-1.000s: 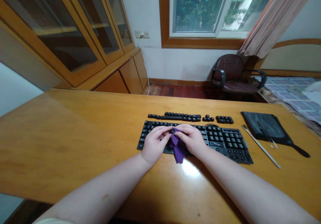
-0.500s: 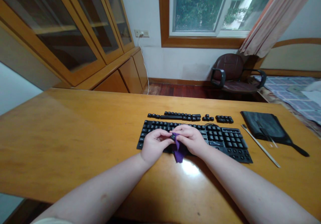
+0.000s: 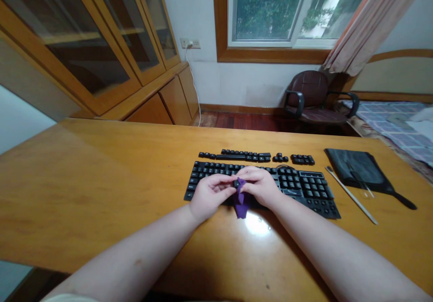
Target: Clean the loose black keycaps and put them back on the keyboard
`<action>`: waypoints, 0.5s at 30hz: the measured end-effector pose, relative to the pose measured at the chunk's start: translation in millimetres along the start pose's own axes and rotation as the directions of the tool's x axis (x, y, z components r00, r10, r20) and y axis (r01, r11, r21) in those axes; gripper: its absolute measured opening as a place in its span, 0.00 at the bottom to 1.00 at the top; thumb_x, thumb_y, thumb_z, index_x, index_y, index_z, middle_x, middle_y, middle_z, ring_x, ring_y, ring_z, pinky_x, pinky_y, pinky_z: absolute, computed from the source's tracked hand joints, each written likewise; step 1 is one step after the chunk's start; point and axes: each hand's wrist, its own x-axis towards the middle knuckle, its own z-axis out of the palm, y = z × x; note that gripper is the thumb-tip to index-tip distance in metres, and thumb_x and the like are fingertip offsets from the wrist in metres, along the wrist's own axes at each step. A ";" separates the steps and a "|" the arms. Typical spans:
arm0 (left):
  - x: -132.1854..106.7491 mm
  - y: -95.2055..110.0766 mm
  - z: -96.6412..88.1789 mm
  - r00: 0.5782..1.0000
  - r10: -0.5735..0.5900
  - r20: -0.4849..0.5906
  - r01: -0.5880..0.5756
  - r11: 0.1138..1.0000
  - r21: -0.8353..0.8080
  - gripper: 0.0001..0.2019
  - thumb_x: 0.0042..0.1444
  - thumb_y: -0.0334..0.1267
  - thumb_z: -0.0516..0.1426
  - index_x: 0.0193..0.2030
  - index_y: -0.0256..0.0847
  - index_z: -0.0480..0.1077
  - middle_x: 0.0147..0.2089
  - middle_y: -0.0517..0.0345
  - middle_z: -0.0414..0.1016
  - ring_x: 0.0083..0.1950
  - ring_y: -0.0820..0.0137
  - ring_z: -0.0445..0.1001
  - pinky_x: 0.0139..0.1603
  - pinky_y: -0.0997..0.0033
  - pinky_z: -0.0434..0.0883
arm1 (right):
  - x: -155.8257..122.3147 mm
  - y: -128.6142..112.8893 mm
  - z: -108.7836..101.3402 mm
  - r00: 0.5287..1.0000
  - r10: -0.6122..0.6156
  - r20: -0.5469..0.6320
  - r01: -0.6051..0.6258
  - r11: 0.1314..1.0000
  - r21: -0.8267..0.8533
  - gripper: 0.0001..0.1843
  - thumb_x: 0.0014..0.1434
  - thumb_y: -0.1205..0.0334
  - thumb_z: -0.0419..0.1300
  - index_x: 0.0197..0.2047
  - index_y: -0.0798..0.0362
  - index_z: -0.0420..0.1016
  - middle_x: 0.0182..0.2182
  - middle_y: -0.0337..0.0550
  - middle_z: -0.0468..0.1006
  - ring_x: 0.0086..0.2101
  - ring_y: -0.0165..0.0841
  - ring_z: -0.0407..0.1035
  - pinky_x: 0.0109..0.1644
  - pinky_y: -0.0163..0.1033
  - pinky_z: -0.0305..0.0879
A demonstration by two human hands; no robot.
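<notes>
While the left hand (image 3: 207, 197) pinches one black keycap (image 3: 236, 184), the right hand (image 3: 263, 187) grips one purple cloth (image 3: 241, 210).
Fingers narrowed, both are over one keyboard (image 3: 308, 192), near one pale stick (image 3: 353, 197).

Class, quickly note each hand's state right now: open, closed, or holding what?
Left hand: closed, pinching a small black keycap.
Right hand: closed, holding a purple cloth against the keycap.

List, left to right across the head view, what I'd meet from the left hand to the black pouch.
Left hand → purple cloth → right hand → rightmost group of loose keycaps → black pouch.
</notes>
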 end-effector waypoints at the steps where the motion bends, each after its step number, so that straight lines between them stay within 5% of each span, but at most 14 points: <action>1: 0.9 0.5 -0.9 1.000 -0.004 0.023 0.004 1.000 0.001 0.13 0.44 0.38 0.65 0.37 0.37 0.76 0.41 0.48 0.80 0.41 0.62 0.79 0.44 0.63 0.77 | 0.0 0.8 -0.1 1.000 0.008 -0.018 -0.008 1.000 0.015 0.15 0.46 0.45 0.66 0.29 0.47 0.82 0.30 0.44 0.79 0.33 0.35 0.72 0.41 0.42 0.70; 15: 6.5 1.4 -4.6 0.996 0.018 0.092 -0.021 0.999 0.030 0.12 0.51 0.36 0.60 0.43 0.41 0.76 0.44 0.51 0.79 0.46 0.62 0.78 0.48 0.62 0.75 | 0.5 -1.0 -1.3 0.997 -0.046 -0.059 0.043 0.998 -0.054 0.10 0.50 0.52 0.65 0.31 0.49 0.80 0.31 0.44 0.79 0.33 0.34 0.73 0.41 0.40 0.69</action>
